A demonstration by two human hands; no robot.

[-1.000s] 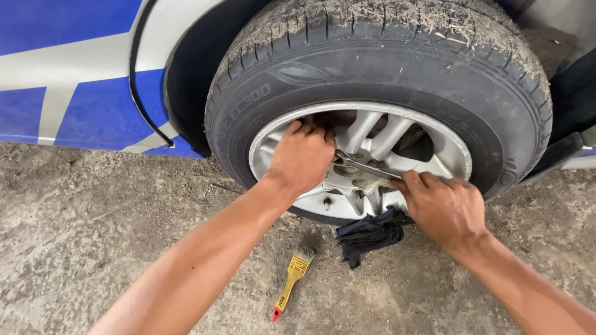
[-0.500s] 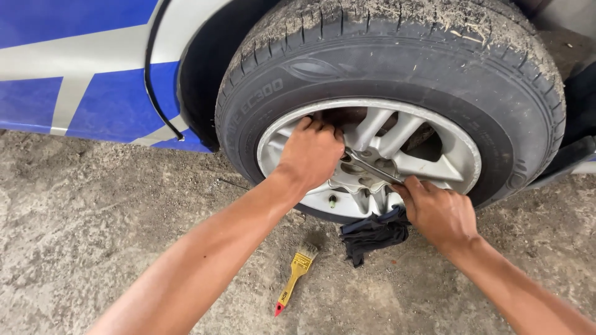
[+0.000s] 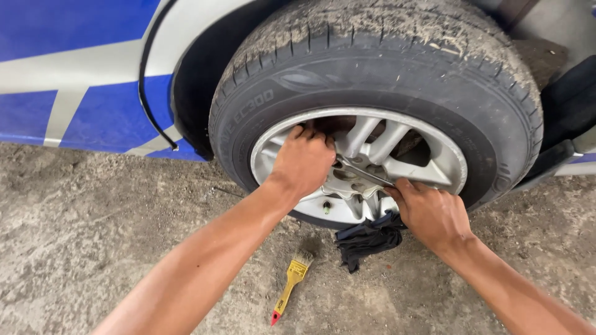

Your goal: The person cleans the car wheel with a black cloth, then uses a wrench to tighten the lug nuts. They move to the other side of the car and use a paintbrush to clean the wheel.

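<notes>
A dusty car tyre (image 3: 385, 74) on a silver spoked alloy rim (image 3: 434, 170) fills the upper middle of the head view. My left hand (image 3: 304, 161) rests on the rim's left spokes, fingers curled over the hub end of a metal wrench (image 3: 363, 174). My right hand (image 3: 428, 211) grips the wrench's outer end at the lower right of the rim. The wrench runs slanted across the hub between the two hands. The wheel nuts under my left hand are hidden.
A black rag (image 3: 366, 239) lies on the rough concrete ground (image 3: 93, 236) below the rim. A yellow-handled paintbrush (image 3: 290, 282) with a red tip lies left of the rag. The blue and silver car body (image 3: 74, 80) stands to the left, and a black mud flap (image 3: 568, 118) to the right.
The view has drifted so the wheel sits further right. Both hands stay on the wrench, with my right hand a little lower on the rim than before.
</notes>
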